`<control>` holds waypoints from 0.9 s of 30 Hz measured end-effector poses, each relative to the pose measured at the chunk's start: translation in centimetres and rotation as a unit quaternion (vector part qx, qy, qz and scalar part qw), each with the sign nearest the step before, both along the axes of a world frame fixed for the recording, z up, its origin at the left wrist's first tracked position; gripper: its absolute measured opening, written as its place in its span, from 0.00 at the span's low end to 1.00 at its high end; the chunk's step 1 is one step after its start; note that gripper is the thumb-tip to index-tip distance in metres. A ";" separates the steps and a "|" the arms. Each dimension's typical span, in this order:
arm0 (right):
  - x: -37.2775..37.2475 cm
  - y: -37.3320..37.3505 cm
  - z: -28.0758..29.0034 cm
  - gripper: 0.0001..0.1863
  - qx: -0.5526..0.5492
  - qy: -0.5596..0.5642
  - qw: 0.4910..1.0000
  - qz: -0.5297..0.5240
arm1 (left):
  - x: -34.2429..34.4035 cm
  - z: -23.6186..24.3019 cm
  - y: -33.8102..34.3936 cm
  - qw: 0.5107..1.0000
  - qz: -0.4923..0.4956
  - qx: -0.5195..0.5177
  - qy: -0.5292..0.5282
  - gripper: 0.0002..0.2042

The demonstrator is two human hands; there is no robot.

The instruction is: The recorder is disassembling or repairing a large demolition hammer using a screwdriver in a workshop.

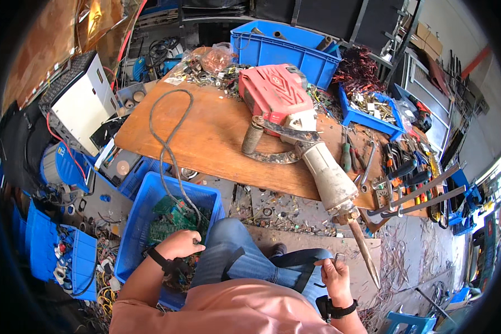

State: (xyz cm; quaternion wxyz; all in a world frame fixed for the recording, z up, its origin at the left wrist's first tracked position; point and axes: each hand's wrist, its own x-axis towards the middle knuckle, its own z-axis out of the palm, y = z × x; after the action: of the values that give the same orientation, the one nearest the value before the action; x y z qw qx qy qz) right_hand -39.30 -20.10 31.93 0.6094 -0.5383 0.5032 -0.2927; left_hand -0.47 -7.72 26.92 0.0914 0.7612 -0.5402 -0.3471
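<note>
On the left, my left hand (182, 244) is over a blue crate (129, 225) with green circuit boards (170, 222) in it. Its fingers are curled in. A dark cable (164, 143) loops across the table and drops to just above these fingers; whether they grip it is hidden. Close to my right thigh, my right hand (335, 276) is closed in a pinch on a small dark bent piece (320, 268), too small to name surely. A red and grey demolition hammer (275, 92) lies across the wooden table, its pointed chisel (364, 250) jutting past the edge towards me.
Screwdrivers (346, 150), a wrench (367, 161) and pliers stand along the table's right side. Blue bins (286, 55) with metal parts sit at the back. Scraps and wires litter the floor (295, 214). A blue stool (409, 322) is at the lower right.
</note>
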 end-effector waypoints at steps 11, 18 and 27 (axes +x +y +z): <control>-0.2 0.1 -1.7 0.10 -0.035 0.030 0.999 0.026 | 1.2 4.8 -7.4 0.963 0.118 -0.183 0.156 0.15; -0.6 0.2 -0.7 0.11 -0.026 0.031 0.998 0.038 | 2.0 8.7 -15.9 0.851 0.241 -0.310 0.348 0.24; 0.6 -1.0 0.2 0.09 0.008 0.062 0.995 0.077 | 2.8 8.1 -23.2 0.817 0.199 -0.351 0.411 0.31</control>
State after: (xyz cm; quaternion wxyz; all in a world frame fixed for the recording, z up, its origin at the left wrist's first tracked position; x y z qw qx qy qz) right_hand -38.74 -21.14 32.13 0.6022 -0.5876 0.4994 -0.2066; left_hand 2.29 -30.91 34.99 0.6333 0.5549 -0.3744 -0.3883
